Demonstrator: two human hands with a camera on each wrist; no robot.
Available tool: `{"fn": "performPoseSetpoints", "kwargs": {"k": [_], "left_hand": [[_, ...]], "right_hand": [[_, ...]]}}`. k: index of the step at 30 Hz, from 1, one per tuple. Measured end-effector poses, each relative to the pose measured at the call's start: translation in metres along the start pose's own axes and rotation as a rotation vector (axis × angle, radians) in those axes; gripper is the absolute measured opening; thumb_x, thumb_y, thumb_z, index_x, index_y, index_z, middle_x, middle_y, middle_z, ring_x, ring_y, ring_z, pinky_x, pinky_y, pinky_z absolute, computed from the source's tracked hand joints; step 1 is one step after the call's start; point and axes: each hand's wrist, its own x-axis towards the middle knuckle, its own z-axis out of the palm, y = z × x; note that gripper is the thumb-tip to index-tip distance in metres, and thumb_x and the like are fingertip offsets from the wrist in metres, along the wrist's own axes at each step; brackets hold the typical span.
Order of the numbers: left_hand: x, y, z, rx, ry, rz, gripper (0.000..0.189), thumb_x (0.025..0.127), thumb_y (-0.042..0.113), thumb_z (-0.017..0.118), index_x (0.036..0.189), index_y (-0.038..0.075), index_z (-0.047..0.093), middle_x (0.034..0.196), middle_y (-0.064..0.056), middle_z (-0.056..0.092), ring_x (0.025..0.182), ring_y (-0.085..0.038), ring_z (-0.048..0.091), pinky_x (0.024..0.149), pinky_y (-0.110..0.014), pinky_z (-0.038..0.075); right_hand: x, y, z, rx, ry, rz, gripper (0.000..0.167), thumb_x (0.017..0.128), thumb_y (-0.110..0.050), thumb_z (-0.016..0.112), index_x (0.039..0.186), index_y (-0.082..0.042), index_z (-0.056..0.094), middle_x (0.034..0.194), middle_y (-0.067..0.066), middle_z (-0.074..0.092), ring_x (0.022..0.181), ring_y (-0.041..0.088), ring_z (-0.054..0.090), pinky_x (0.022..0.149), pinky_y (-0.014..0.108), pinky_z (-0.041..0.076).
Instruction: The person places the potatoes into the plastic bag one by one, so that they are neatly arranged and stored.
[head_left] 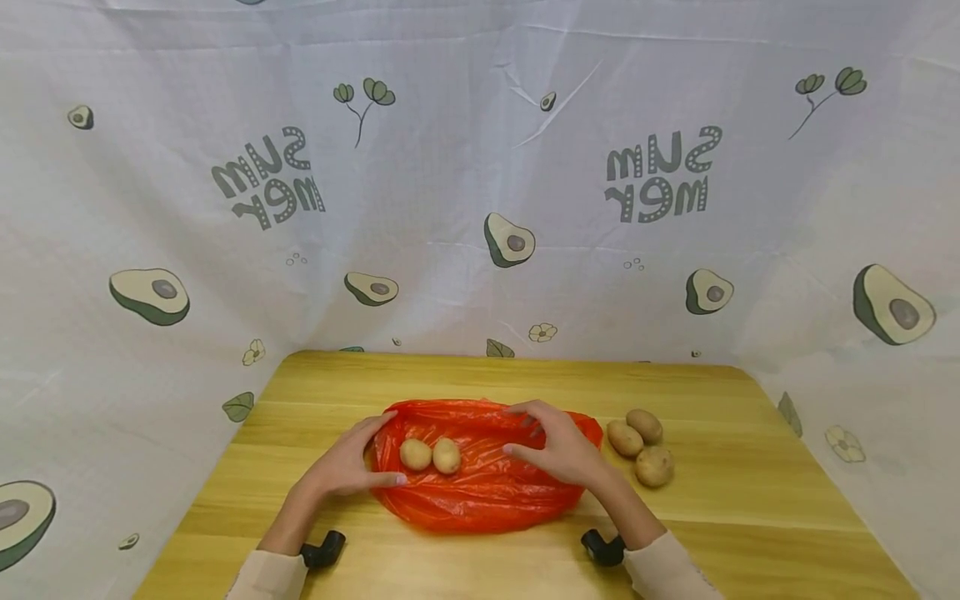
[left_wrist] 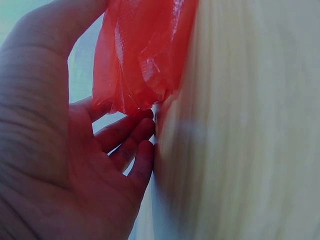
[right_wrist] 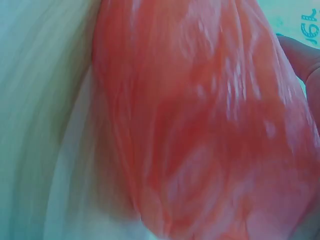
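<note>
A thin red plastic bag [head_left: 480, 507] lies spread wide on the table with its mouth facing up. Inside, toward its left end, two potatoes [head_left: 447, 457] sit side by side. My left hand [head_left: 347, 463] is at the bag's left end, thumb and fingers spread around the edge; in the left wrist view its loosely bent fingers [left_wrist: 131, 137] are right at the plastic. Over the right end of the opening reaches my right hand [head_left: 564, 448], thumb and fingers apart with no potato between them. Red plastic [right_wrist: 200, 120] fills most of the right wrist view.
Three more potatoes [head_left: 654, 467] lie grouped on the wooden table [head_left: 750, 492] just right of the bag. A white cloth [head_left: 435, 167] printed with avocados hangs behind and along both sides. Black wrist-worn pieces [head_left: 324, 550] show below each hand.
</note>
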Motion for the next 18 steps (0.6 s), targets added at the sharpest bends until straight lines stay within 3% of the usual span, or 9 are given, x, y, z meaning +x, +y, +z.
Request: {"fn": "performPoseSetpoints", "kwargs": {"k": [11, 18], "left_hand": [[0.001, 0.000, 0.000, 0.000, 0.001, -0.001, 0.111, 0.072, 0.065, 0.083, 0.161, 0.018, 0.036, 0.159, -0.014, 0.044, 0.146, -0.041, 0.042, 0.113, -0.068, 0.039], [0.001, -0.001, -0.001, 0.011, -0.003, 0.002, 0.112, 0.072, 0.065, 0.083, 0.161, 0.019, 0.035, 0.159, -0.014, 0.044, 0.146, -0.041, 0.041, 0.113, -0.068, 0.039]], "right_hand": [[-0.012, 0.025, -0.031, -0.039, 0.096, 0.008, 0.053, 0.090, -0.035, 0.081, 0.133, -0.010, 0.064, 0.113, 0.006, 0.068, 0.097, 0.020, 0.064, 0.083, 0.039, 0.060], [-0.024, 0.036, -0.051, -0.034, 0.126, 0.086, 0.055, 0.088, -0.037, 0.082, 0.134, -0.011, 0.063, 0.123, 0.009, 0.068, 0.104, 0.024, 0.063, 0.085, 0.042, 0.060]]}}
